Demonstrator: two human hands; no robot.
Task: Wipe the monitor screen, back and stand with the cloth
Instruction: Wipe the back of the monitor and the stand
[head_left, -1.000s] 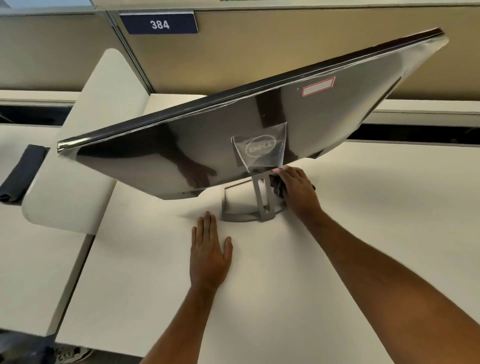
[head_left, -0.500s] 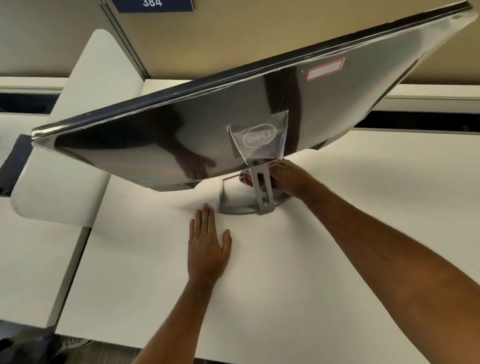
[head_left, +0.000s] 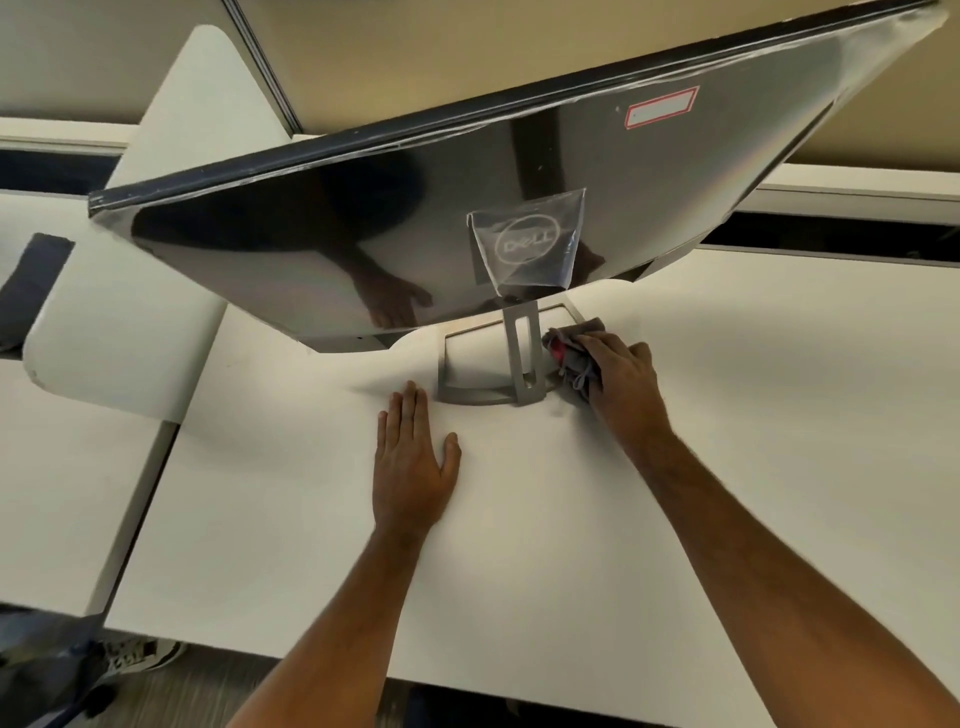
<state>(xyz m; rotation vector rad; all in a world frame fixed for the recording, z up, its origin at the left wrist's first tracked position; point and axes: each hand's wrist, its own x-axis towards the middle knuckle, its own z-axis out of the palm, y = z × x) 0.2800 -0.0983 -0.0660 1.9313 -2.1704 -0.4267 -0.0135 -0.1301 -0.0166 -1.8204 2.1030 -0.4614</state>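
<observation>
The monitor (head_left: 363, 228) stands on the white desk (head_left: 571, 545) with its glossy grey back toward me; the screen side is hidden. Its grey stand (head_left: 524, 358) has an upright post and a curved open base. A bunched grey cloth with a red patch (head_left: 569, 351) lies against the right side of the stand's base. My right hand (head_left: 621, 376) grips the cloth there, fingers curled over it. To the left of the stand, my left hand (head_left: 413, 462) rests flat on the desk, its fingers straight and holding nothing.
A white divider panel (head_left: 130, 322) juts out between this desk and the one at the left. A dark folded item (head_left: 31, 280) lies on the left desk. Beige partition walls (head_left: 467, 47) stand behind. Below the desk's front edge a shoe (head_left: 135, 657) shows.
My right hand has come out from behind the stand's post with the cloth and moved right and toward me along the base. My left hand stays flat on the desk.
</observation>
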